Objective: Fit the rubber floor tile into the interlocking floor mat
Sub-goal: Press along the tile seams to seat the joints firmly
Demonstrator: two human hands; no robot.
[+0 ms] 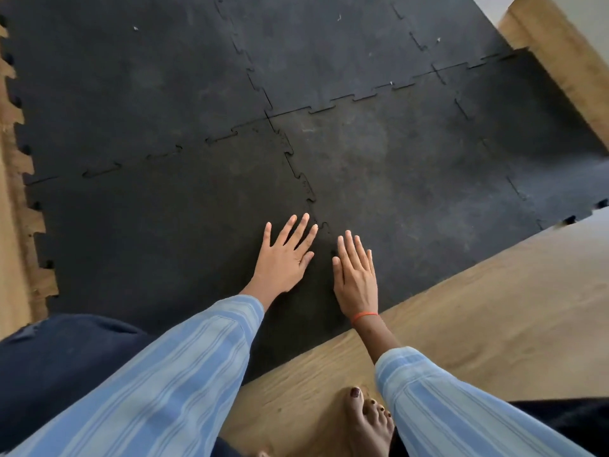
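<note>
A black rubber floor tile [158,232] lies at the near left of the black interlocking floor mat [412,179]. Its toothed seams with the neighbouring tiles run along its far edge and its right edge. Parts of the far seam show small gaps. My left hand [283,258] rests flat on the tile's near right corner, fingers spread. My right hand [356,278] lies flat just across the right seam, on the adjoining tile, fingers together. Both hands hold nothing.
Wood-look floor [478,308] surrounds the mat on the right and near side. Wood-patterned toothed pieces [19,166] line the mat's left edge. My bare foot [369,420] stands on the floor near the mat's front edge. A knee in dark trousers [66,357] is at the lower left.
</note>
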